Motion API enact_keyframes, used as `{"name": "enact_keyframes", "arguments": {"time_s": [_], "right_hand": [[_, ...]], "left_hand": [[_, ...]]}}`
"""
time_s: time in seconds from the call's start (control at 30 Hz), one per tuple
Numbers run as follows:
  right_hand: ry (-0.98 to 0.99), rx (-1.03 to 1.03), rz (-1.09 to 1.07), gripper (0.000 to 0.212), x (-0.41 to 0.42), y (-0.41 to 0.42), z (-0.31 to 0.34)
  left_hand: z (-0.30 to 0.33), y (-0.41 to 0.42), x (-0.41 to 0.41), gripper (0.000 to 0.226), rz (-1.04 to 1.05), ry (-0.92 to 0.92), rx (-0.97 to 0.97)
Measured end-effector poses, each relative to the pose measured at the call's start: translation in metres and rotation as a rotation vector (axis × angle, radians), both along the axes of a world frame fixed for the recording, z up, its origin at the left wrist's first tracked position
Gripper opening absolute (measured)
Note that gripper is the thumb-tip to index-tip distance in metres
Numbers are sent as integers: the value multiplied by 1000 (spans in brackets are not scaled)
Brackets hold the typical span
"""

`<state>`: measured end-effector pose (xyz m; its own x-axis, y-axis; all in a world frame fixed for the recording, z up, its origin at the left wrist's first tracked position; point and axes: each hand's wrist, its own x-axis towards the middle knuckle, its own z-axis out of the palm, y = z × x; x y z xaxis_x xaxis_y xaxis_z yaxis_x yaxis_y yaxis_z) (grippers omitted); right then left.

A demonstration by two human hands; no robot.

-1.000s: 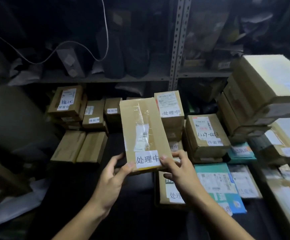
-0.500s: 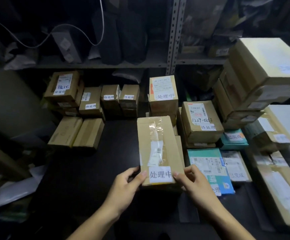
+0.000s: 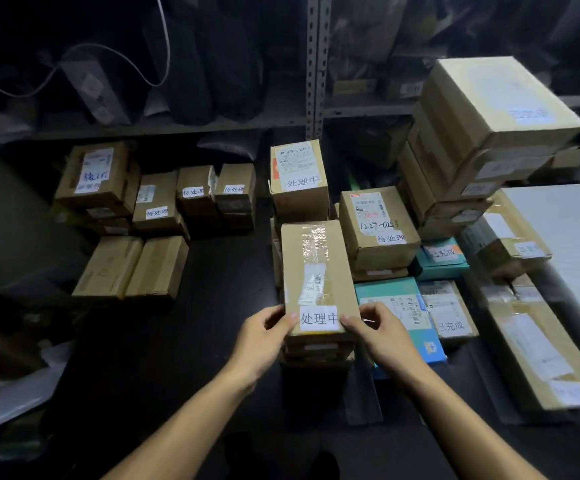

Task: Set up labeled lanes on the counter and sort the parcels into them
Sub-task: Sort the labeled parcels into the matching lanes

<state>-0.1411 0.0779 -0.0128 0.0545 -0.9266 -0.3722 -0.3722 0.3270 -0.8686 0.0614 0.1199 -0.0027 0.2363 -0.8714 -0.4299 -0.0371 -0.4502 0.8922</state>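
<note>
A long brown parcel [image 3: 316, 271] with a white 处理中 label [image 3: 318, 318] lies on top of a short stack of boxes in the middle lane of the dark counter [image 3: 212, 323]. My left hand [image 3: 264, 336] holds its near left corner, thumb on top. My right hand [image 3: 376, 332] holds the near right corner the same way. Behind it stands another 处理中 box [image 3: 299, 178]. Several 待处理 boxes [image 3: 195, 195] sit at the back left. Teal and brown 已完成 parcels [image 3: 449, 317] lie to the right.
Two unlabeled brown boxes [image 3: 132, 268] lie left of the middle lane. A tall pile of large cartons [image 3: 482, 133] rises at the right, with a white board [image 3: 565, 237] beside it. Metal shelving [image 3: 314, 64] with dark bags stands behind. White plastic wrap [image 3: 14, 386] lies at the lower left.
Both hands have brought the long parcel down and to the right from mid-air onto the middle stack, where it now lies flat.
</note>
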Motion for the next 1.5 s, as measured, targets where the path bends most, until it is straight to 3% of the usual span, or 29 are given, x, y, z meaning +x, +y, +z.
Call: {"name": "enact_keyframes", "arguments": {"time_s": [0.17, 0.3, 0.6, 0.97, 1.27, 1.4, 1.5], "right_hand": [[-49, -40, -100, 17, -1, -2, 4], [-8, -282, -180, 14, 8, -3, 26], [-86, -460, 53, 20, 104, -24, 65], [-75, -409, 293, 33, 295, -76, 75], [-172, -174, 314, 21, 480, -164, 43], [-113, -87, 282, 40, 538, -204, 14], [2, -126, 278, 50, 567, -228, -3]], "left_hand": [[0, 1, 5, 23, 27, -25, -4], [3, 1, 18, 27, 67, -38, -25], [29, -3, 86, 23, 144, -140, -123], [60, -56, 277, 20, 306, -149, -250], [30, -137, 465, 21, 378, -191, -254], [-4, -173, 521, 20, 411, -237, -245], [-25, -198, 547, 37, 463, -307, -207]]}}
